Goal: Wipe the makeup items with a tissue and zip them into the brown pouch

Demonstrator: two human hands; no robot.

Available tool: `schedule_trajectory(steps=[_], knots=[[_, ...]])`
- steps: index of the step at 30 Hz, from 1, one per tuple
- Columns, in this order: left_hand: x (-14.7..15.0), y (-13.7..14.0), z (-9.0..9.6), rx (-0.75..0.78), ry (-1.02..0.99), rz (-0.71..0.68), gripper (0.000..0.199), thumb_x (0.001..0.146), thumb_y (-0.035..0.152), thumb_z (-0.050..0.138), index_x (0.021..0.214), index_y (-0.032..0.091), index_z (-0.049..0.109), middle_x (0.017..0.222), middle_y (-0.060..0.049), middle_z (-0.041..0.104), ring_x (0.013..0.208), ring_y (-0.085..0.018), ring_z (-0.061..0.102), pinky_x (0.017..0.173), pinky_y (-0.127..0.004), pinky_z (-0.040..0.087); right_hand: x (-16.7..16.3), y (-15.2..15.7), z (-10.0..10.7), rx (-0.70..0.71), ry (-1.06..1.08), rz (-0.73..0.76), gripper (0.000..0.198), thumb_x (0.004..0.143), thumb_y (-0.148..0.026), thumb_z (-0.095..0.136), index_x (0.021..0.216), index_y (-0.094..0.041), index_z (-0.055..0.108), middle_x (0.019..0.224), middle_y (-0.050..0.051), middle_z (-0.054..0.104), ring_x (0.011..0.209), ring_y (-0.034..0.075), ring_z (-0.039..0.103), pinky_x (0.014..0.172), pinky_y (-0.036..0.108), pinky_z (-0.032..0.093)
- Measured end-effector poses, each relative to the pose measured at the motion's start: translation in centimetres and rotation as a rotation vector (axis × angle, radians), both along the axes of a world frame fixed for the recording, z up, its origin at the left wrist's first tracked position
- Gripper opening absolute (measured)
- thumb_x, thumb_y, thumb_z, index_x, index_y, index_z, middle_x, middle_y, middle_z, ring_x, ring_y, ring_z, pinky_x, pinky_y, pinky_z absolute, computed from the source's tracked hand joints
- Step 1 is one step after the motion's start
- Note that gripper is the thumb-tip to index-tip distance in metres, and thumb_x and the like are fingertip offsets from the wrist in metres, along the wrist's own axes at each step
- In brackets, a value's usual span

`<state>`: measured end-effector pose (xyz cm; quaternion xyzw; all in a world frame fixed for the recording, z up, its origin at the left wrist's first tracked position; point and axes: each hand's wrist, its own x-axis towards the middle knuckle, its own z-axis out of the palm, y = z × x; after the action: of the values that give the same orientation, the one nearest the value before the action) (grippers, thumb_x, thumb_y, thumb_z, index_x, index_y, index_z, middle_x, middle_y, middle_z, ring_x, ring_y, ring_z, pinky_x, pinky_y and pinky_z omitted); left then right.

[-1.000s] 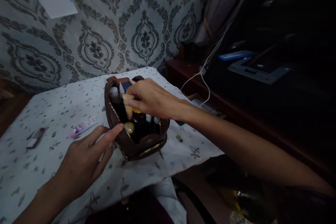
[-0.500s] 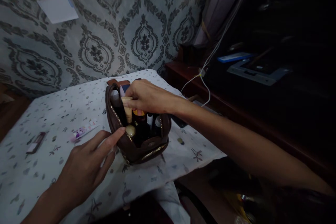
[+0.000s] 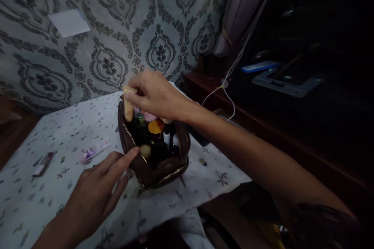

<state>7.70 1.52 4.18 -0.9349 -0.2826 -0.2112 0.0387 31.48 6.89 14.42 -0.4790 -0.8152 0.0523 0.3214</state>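
Observation:
A brown zippered cosmetic bag stands unzipped at the top on the patterned cloth. My right hand is closed on a beige squeeze tube, held upright at the bag's far left corner, its lower end inside the opening. My left hand rests at the near left side, index finger stretched to the zipper rim and the other fingers loosely bent. Inside the bag are an orange-gold lidded jar, a round pale cap, a white-capped slim bottle and a green-topped bottle. The dark bottom is hard to make out.
On the white printed cloth lie a pink and purple tube and a small dark packet. Right of the bag is a dark flat object. White cables hang by a dark red ledge.
My right hand has raised the beige tube and carried it left to the bag's far left corner. More of the bag's contents now show. My left hand stays at the rim.

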Motion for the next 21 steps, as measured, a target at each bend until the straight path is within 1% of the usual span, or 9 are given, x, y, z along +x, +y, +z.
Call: schedule_trajectory(steps=[4, 7, 11, 12, 14, 16, 17, 19, 21], knots=[[0.1, 0.0, 0.2, 0.009, 0.007, 0.017, 0.048, 0.104, 0.022, 0.038, 0.151, 0.028, 0.039, 0.09, -0.001, 0.061, 0.072, -0.014, 0.065, 0.062, -0.023, 0.05, -1.7, 2.5, -1.7, -0.141, -0.166, 0.076, 0.025, 0.09, -0.019, 0.052, 0.072, -0.016, 0.068, 0.071, 0.004, 0.068, 0.071, 0.016, 0.06, 0.06, 0.027, 0.035], [0.2, 0.0, 0.4, 0.018, 0.013, 0.007, 0.048, 0.103, 0.021, 0.039, 0.151, 0.028, 0.04, 0.094, -0.003, 0.064, 0.074, -0.015, 0.067, 0.062, -0.023, 0.051, -2.4, 3.9, -2.9, -0.215, -0.294, 0.092, 0.017, 0.084, -0.016, 0.055, 0.085, -0.015, 0.072, 0.082, 0.008, 0.073, 0.075, 0.019, 0.063, 0.059, 0.028, 0.035], [0.1, -0.1, 0.2, -0.012, -0.029, -0.019, 0.05, 0.103, 0.02, 0.04, 0.152, 0.029, 0.038, 0.092, -0.002, 0.065, 0.076, -0.015, 0.067, 0.064, -0.023, 0.053, -2.6, 4.6, -3.9, -0.169, -0.366, 0.062, 0.031, 0.076, -0.013, 0.057, 0.102, -0.015, 0.073, 0.098, 0.012, 0.076, 0.081, 0.023, 0.065, 0.057, 0.03, 0.034], [0.0, -0.2, 0.0, -0.035, -0.049, -0.021, 0.051, 0.103, 0.02, 0.04, 0.153, 0.03, 0.038, 0.094, -0.002, 0.066, 0.078, -0.015, 0.068, 0.066, -0.023, 0.053, -2.5, 4.6, -4.0, -0.161, -0.366, 0.061, 0.033, 0.076, -0.013, 0.057, 0.104, -0.015, 0.073, 0.1, 0.012, 0.076, 0.081, 0.023, 0.065, 0.058, 0.03, 0.034], [-0.2, -0.2, -0.4, -0.087, -0.108, -0.002, 0.052, 0.103, 0.023, 0.042, 0.154, 0.031, 0.036, 0.107, -0.005, 0.069, 0.09, -0.017, 0.07, 0.074, -0.025, 0.056, -2.4, 4.6, -4.3, -0.153, -0.36, 0.055, 0.033, 0.076, -0.014, 0.056, 0.104, -0.015, 0.073, 0.101, 0.012, 0.076, 0.081, 0.022, 0.065, 0.058, 0.029, 0.033], [-0.4, 0.1, -0.6, -0.154, -0.205, 0.085, 0.052, 0.102, 0.028, 0.045, 0.153, 0.029, 0.036, 0.121, -0.008, 0.068, 0.102, -0.02, 0.07, 0.082, -0.029, 0.057, -2.3, 4.6, -4.4, -0.144, -0.33, 0.035, 0.029, 0.077, -0.015, 0.056, 0.101, -0.015, 0.073, 0.099, 0.011, 0.075, 0.079, 0.021, 0.064, 0.058, 0.029, 0.032], [-0.5, 0.4, -0.7, -0.195, -0.264, 0.151, 0.051, 0.102, 0.031, 0.045, 0.152, 0.026, 0.037, 0.124, -0.009, 0.068, 0.104, -0.021, 0.069, 0.082, -0.03, 0.058, -2.3, 4.6, -4.4, -0.141, -0.309, 0.029, 0.026, 0.078, -0.016, 0.056, 0.098, -0.016, 0.074, 0.097, 0.01, 0.075, 0.079, 0.021, 0.063, 0.058, 0.029, 0.032], [-0.5, 1.5, -0.9, -0.293, -0.377, 0.284, 0.05, 0.102, 0.036, 0.045, 0.15, 0.022, 0.041, 0.124, -0.011, 0.068, 0.102, -0.022, 0.07, 0.078, -0.031, 0.059, -2.1, 4.5, -4.3, -0.144, -0.265, 0.019, 0.021, 0.08, -0.018, 0.057, 0.091, -0.017, 0.074, 0.091, 0.009, 0.074, 0.078, 0.019, 0.062, 0.06, 0.028, 0.033], [-0.4, 3.0, -1.1, -0.392, -0.459, 0.356, 0.052, 0.102, 0.041, 0.044, 0.15, 0.021, 0.042, 0.129, -0.013, 0.067, 0.106, -0.024, 0.07, 0.078, -0.033, 0.06, -1.9, 4.2, -4.0, -0.154, -0.218, -0.012, 0.018, 0.083, -0.019, 0.057, 0.09, -0.016, 0.074, 0.089, 0.008, 0.073, 0.078, 0.018, 0.061, 0.062, 0.027, 0.034]])
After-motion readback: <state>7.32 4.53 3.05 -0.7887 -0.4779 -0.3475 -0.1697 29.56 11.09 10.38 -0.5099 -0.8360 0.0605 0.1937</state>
